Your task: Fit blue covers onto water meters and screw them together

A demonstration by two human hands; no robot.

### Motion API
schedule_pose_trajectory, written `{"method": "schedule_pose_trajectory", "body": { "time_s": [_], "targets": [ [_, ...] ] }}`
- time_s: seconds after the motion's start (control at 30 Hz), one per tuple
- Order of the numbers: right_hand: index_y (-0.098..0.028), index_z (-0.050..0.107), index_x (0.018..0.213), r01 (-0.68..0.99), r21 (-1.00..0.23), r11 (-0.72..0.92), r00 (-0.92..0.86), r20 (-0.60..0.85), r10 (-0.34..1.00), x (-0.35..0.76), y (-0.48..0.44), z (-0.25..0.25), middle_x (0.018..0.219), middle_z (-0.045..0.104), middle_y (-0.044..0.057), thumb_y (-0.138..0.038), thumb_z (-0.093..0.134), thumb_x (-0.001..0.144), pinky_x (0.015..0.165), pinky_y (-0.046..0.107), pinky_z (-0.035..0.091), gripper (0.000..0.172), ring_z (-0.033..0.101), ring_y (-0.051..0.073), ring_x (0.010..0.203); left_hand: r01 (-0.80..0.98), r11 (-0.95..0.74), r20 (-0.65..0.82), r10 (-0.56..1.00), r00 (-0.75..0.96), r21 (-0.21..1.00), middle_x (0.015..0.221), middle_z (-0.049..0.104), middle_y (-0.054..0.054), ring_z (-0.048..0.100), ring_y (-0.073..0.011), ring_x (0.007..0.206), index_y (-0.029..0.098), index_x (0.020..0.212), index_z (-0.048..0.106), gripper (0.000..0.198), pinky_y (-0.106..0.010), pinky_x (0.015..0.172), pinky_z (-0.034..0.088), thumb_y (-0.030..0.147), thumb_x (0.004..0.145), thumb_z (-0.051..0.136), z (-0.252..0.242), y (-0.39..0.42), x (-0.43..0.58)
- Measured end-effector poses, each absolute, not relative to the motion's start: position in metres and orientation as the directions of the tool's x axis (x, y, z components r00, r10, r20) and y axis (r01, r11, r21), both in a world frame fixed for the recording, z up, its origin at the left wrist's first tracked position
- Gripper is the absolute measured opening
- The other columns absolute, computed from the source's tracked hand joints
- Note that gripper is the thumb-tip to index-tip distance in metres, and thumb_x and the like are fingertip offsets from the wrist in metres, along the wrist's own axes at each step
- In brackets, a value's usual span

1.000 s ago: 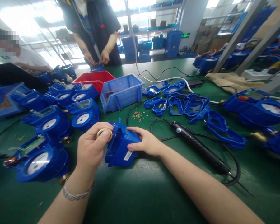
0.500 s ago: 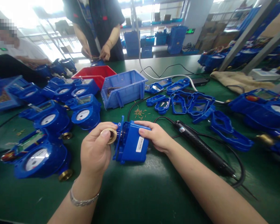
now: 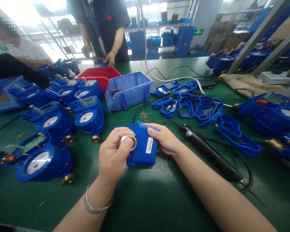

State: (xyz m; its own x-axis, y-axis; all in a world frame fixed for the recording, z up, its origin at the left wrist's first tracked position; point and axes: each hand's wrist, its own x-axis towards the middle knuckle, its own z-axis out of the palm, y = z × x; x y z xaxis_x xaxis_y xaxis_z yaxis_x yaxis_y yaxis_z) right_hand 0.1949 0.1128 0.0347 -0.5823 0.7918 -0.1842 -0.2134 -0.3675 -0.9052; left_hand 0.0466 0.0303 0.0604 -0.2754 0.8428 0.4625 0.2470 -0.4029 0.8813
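Head view: left hand (image 3: 116, 151) closed, fingers curled and thumb pressed over the brass ring (image 3: 133, 139) at the near left side of a blue meter (image 3: 141, 154); right hand (image 3: 166, 139) closed on the meter's right side, thumb on the face near the upper corner, remaining fingers mostly hidden behind. Meter is held between both hands over the middle of the green table (image 3: 140, 199); contact with the table cannot be told. Room: table surface shows below the meter and between the forearms; near table edge visible at lower left. To the left, the nearest dial meter (image 3: 44, 164) lies apart from the left wrist. To the right, a black electric screwdriver (image 3: 211, 153) lies slantwise beyond the right forearm, its cable looping around it. Beyond the hands, a loose scatter of small screws (image 3: 144, 115), then an open-fronted blue bin (image 3: 136, 96) just in front of a red bin (image 3: 108, 73); blue frames (image 3: 186, 108) are heaped right of the screws. Materials: held housing smooth, box-like, apparently plastic, with a white barcode label (image 3: 149, 145); ring round, metallic, dull gold; screwdriver barrel long, dark, patterned; bracelet (image 3: 96, 210) on the left wrist silvery, textured.
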Motion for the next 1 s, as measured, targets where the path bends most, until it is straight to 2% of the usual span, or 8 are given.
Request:
{"method": "schedule_pose_trajectory", "body": {
  "time_s": [0.13, 0.27, 0.37, 0.5, 0.6, 0.73, 0.9, 1.0],
  "targets": [
    [-0.016, 0.065, 0.104, -0.13, -0.941, -0.314, -0.596, -0.179, 0.783, 0.2, 0.115, 0.044, 0.089, 0.069, 0.005, -0.057, 0.077, 0.055, 0.075, 0.03, 0.048, 0.066, 0.062, 0.018, 0.08, 0.345, -0.376, 0.473, 0.843, -0.259, 0.86, 0.08, 0.063, -0.002, 0.057, -0.0191, 0.083, 0.02, 0.077, 0.065, 0.018, -0.031, 0.077, 0.044, 0.033, 0.084, 0.055, 0.065, 0.03, 0.053],
    [-0.014, 0.07, 0.078, 0.024, -0.974, -0.226, -0.592, -0.196, 0.782, 0.211, 0.119, 0.059, 0.075, 0.066, 0.001, -0.048, 0.079, 0.057, 0.068, 0.026, 0.043, 0.041, 0.056, 0.015, 0.072, 0.409, -0.345, 0.429, 0.893, -0.133, 0.845, 0.083, 0.065, -0.004, 0.058, -0.021, 0.084, 0.02, 0.079, 0.064, 0.018, -0.035, 0.082, 0.045, 0.038, 0.08, 0.059, 0.07, 0.03, 0.064],
    [-0.013, 0.069, 0.074, 0.086, -0.971, -0.224, -0.577, -0.232, 0.783, 0.218, 0.125, 0.057, 0.071, 0.066, 0.001, -0.038, 0.078, 0.058, 0.065, 0.027, 0.042, 0.03, 0.055, 0.015, 0.068, 0.247, -0.34, 0.37, 0.925, -0.086, 0.907, 0.1, 0.063, -0.007, 0.058, -0.0231, 0.095, 0.021, 0.101, 0.06, 0.031, -0.038, 0.089, 0.045, 0.041, 0.078, 0.062, 0.069, 0.029, 0.07],
    [-0.013, 0.066, 0.077, 0.05, -0.956, -0.29, -0.561, -0.268, 0.784, 0.222, 0.135, 0.039, 0.068, 0.065, 0.003, -0.036, 0.072, 0.057, 0.06, 0.028, 0.043, 0.031, 0.056, 0.015, 0.06, 0.042, -0.489, 0.482, 0.837, -0.26, 0.871, 0.109, 0.059, -0.008, 0.056, -0.0223, 0.106, 0.022, 0.113, 0.053, 0.032, -0.039, 0.096, 0.044, 0.033, 0.083, 0.054, 0.06, 0.026, 0.059],
    [-0.012, 0.066, 0.081, 0.006, -0.947, -0.32, -0.564, -0.267, 0.781, 0.224, 0.141, 0.03, 0.069, 0.066, 0.004, -0.035, 0.07, 0.054, 0.058, 0.028, 0.044, 0.035, 0.057, 0.014, 0.057, 0.296, -0.585, 0.655, 0.664, -0.36, 0.755, 0.108, 0.059, -0.008, 0.056, -0.024, 0.107, 0.022, 0.113, 0.054, 0.033, -0.045, 0.099, 0.042, 0.028, 0.08, 0.054, 0.047, 0.021, 0.042],
    [-0.012, 0.067, 0.09, -0.032, -0.945, -0.326, -0.589, -0.245, 0.77, 0.227, 0.144, 0.03, 0.079, 0.069, 0.008, -0.037, 0.072, 0.052, 0.065, 0.031, 0.048, 0.046, 0.061, 0.017, 0.065, 0.68, -0.54, 0.822, 0.545, -0.166, 0.496, 0.11, 0.057, -0.008, 0.054, -0.0287, 0.109, 0.024, 0.118, 0.049, 0.049, -0.056, 0.105, 0.032, 0.028, 0.07, 0.06, 0.027, 0.013, 0.025],
    [-0.013, 0.069, 0.097, -0.074, -0.951, -0.299, -0.636, -0.186, 0.749, 0.234, 0.139, 0.039, 0.093, 0.07, 0.012, -0.047, 0.072, 0.055, 0.077, 0.036, 0.047, 0.054, 0.064, 0.024, 0.08, 0.818, -0.489, 0.827, 0.562, 0.031, 0.302, 0.113, 0.057, -0.013, 0.049, -0.0352, 0.118, 0.019, 0.126, 0.04, 0.074, -0.059, 0.11, 0.017, 0.042, 0.061, 0.067, 0.018, 0.01, 0.026],
    [-0.015, 0.069, 0.096, -0.119, -0.954, -0.275, -0.626, -0.143, 0.767, 0.237, 0.137, 0.042, 0.094, 0.069, 0.012, -0.057, 0.067, 0.057, 0.082, 0.037, 0.046, 0.057, 0.064, 0.026, 0.086, 0.812, -0.528, 0.862, 0.503, 0.062, 0.249, 0.114, 0.057, -0.013, 0.048, -0.0339, 0.121, 0.018, 0.123, 0.043, 0.068, -0.056, 0.112, 0.015, 0.046, 0.065, 0.064, 0.02, 0.007, 0.034]
  ]
}}
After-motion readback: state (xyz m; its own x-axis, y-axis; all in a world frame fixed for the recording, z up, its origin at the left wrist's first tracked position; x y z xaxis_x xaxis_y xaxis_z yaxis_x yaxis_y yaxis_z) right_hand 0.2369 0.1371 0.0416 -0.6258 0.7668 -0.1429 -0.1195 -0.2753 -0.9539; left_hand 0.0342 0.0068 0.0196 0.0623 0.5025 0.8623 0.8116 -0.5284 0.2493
